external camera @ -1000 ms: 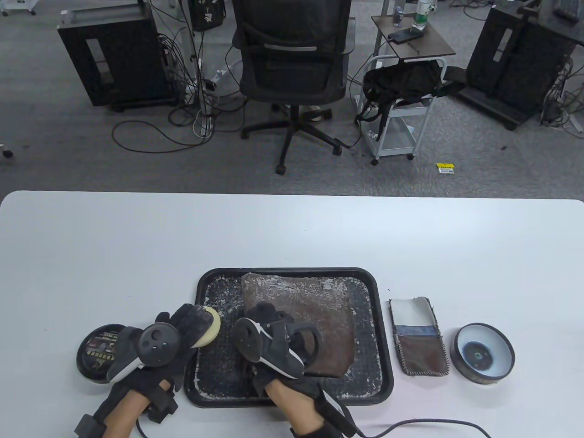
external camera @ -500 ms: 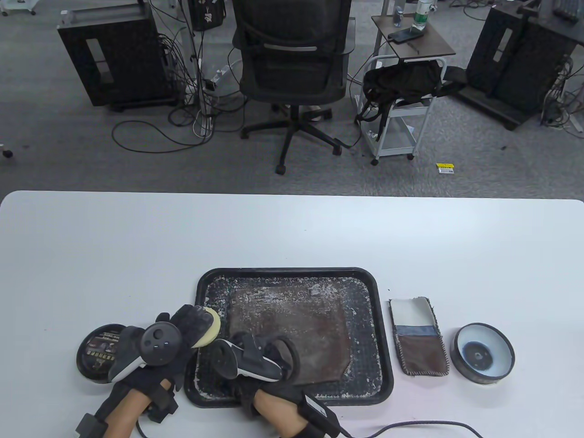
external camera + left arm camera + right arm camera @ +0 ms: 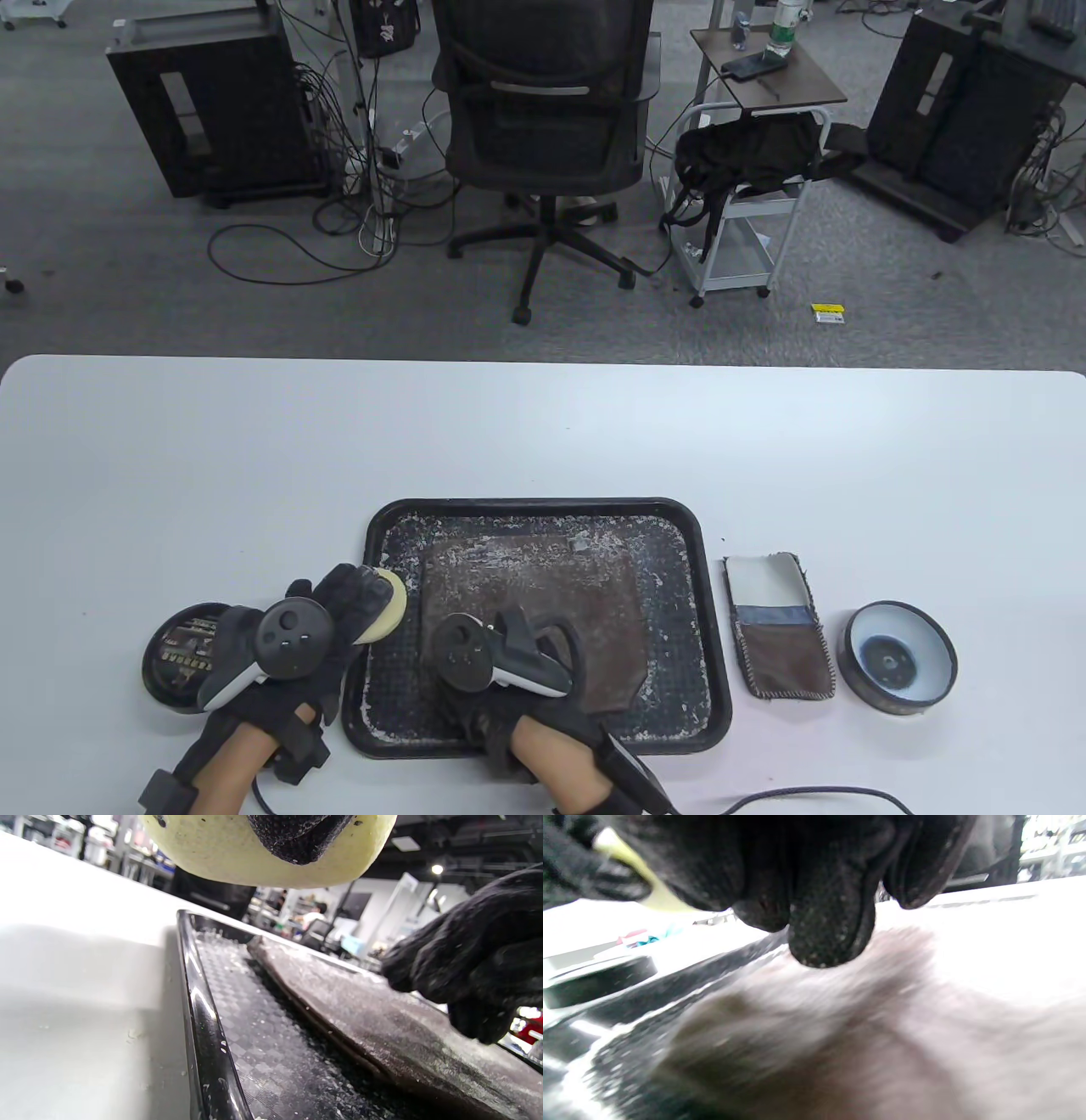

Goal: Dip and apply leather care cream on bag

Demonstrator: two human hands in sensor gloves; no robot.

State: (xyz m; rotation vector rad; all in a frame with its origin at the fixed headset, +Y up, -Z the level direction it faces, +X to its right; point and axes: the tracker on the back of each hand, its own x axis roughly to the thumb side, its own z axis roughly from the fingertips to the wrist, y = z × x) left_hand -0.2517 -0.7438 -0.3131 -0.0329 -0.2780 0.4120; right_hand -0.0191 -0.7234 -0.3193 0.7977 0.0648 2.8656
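A brown leather bag (image 3: pixel 551 577), speckled with white cream, lies flat in a black tray (image 3: pixel 377 543). My left hand (image 3: pixel 373 594) grips a round yellow sponge (image 3: pixel 392 607) and holds it above the tray's left rim (image 3: pixel 199 1005); the sponge fills the top of the left wrist view (image 3: pixel 237 853). My right hand (image 3: pixel 509 632) is over the bag's near-left part, its tracker hiding the fingers from above. In the left wrist view its curled fingers (image 3: pixel 466 959) reach down to the bag (image 3: pixel 360 1001) and hold nothing. The right wrist view shows the fingertips (image 3: pixel 831 912) just over the blurred bag (image 3: pixel 818 1035).
A round black labelled tin piece (image 3: pixel 174 658) lies left of the tray, partly under my left hand. Right of the tray lie a small leather and cloth pouch (image 3: pixel 780 628) and an open round tin with a pale inside (image 3: pixel 899 658). An office chair stands beyond the table.
One second ago my right hand held the bag tilted up; the bag now lies flat and the hand sits over its near-left part. My left hand with the sponge barely moved.
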